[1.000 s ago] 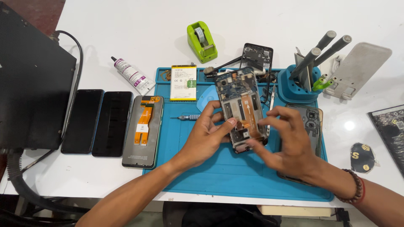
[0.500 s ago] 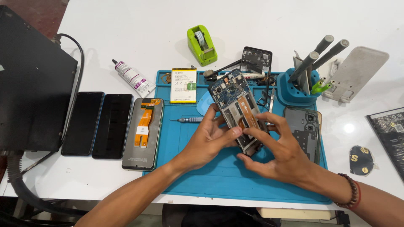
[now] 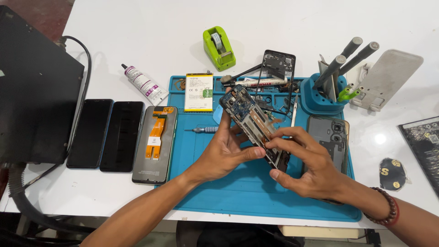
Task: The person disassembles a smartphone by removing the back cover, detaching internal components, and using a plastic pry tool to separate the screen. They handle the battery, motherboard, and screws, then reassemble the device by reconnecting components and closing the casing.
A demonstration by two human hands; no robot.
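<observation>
An opened phone frame (image 3: 249,120) with a blue circuit board and copper-coloured parts is held tilted above the blue work mat (image 3: 228,192). My left hand (image 3: 224,153) cradles it from below and the left, thumb pressed near its lower end. My right hand (image 3: 306,162) grips its lower right end, fingertips on the inner parts. A small screwdriver (image 3: 203,130) lies on the mat just left of my left hand. A phone back cover (image 3: 328,137) lies on the mat, partly under my right hand.
A phone battery (image 3: 199,92), a pen and loose parts lie at the mat's far edge. A blue tool holder (image 3: 325,93) stands far right. Two dark phones (image 3: 107,135) and a display with an orange flex cable (image 3: 155,142) lie left. A green tape dispenser (image 3: 219,48) sits beyond.
Both hands have turned the phone frame, its top end swinging left and its lower end rising. My right hand moved from lying over it to gripping its lower end.
</observation>
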